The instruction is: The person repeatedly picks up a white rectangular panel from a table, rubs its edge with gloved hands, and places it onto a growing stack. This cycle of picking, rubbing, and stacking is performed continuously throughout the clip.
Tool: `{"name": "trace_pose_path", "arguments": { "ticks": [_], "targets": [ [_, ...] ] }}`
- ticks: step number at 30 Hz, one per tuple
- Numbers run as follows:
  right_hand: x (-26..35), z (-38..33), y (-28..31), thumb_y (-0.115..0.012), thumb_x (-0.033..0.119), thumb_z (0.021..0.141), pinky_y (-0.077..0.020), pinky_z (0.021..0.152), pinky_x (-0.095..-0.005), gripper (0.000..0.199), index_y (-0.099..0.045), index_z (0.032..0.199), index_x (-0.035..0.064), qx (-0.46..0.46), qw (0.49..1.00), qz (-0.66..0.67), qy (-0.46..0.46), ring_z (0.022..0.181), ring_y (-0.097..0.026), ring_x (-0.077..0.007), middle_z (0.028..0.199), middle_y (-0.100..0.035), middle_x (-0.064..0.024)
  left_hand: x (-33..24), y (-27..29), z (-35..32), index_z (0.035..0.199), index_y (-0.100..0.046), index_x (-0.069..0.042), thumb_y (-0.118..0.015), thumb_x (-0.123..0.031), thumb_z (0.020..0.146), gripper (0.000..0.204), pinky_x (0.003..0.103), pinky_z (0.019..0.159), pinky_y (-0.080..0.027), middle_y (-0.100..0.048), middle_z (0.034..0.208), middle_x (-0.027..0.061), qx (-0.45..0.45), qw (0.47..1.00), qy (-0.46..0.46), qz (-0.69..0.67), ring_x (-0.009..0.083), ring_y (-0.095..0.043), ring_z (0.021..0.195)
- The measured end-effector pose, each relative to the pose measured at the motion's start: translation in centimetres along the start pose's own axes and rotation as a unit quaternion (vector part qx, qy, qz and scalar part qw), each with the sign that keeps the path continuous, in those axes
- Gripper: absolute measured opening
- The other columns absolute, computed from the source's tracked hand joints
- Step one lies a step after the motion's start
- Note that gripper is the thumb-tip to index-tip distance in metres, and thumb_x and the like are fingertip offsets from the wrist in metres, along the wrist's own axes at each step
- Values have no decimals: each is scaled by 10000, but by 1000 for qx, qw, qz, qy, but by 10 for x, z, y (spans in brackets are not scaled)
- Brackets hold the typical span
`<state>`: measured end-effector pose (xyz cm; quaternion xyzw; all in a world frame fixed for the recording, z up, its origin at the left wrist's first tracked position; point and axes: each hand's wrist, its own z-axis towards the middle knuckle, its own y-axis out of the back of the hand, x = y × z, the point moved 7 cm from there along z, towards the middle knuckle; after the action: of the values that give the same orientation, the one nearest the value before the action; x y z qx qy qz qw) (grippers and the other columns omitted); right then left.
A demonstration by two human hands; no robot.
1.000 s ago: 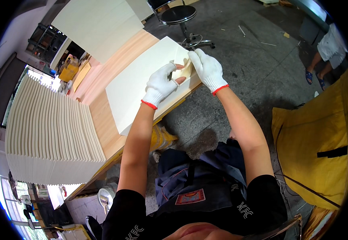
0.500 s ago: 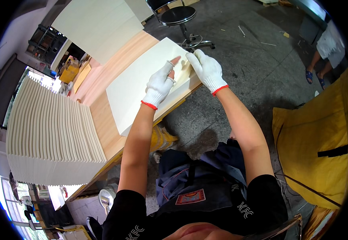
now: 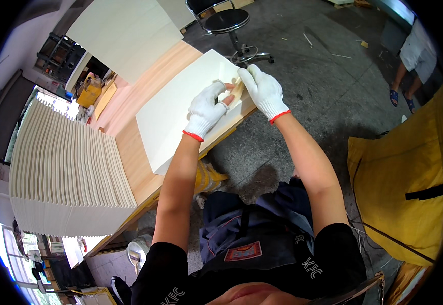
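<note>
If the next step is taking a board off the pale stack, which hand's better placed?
Left, probably: the left hand is nearer the pale stack; the right hand is farther over, by the white board's right end.

— The broad white rectangular panel [image 3: 168, 117] looks smooth and matt.
— And the pale tan tabletop [image 3: 132, 145] shows wood grain.
— White fabric gloves [image 3: 266, 90] appear knitted and matt.
— The round black chair seat [image 3: 226, 21] gleams, glossy.
</note>
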<state>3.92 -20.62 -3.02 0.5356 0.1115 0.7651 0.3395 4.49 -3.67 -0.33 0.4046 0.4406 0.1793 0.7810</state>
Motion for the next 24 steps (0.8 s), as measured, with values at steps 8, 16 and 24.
{"name": "trace_pose_path", "arguments": {
  "ticks": [8, 16, 24],
  "targets": [
    [2, 0, 0, -394, 534, 1008, -497, 770, -498, 484, -576, 977, 87, -6, 1000, 1, -2, 842, -674, -390, 842, -699, -184, -1, 2, 1, 1237, -663, -140, -659, -267, 919, 343, 340, 885, -498, -698, 1087, 119, 11, 1000, -20, 17, 247, -657, 966],
    [2, -2, 3, -417, 520, 1004, -494, 763, -499, 468, -588, 978, 85, -20, 1000, 10, 1, 841, -672, -399, 858, -693, -203, -6, 1, 0, 1193, -672, -173, -718, -362, 870, 377, 353, 834, -506, -695, 1056, 77, 12, 999, 2, 43, 261, -661, 950],
    [1, -1, 33, -455, 620, 951, -522, 755, -479, 555, -631, 984, 94, 73, 987, -139, -45, 847, -691, -367, 912, -713, -173, -10, 9, -4, 1320, -627, -125, -548, -189, 965, 369, 316, 828, -513, -703, 1103, 132, -18, 1000, 1, 4, 203, -662, 858]
  ]
}}
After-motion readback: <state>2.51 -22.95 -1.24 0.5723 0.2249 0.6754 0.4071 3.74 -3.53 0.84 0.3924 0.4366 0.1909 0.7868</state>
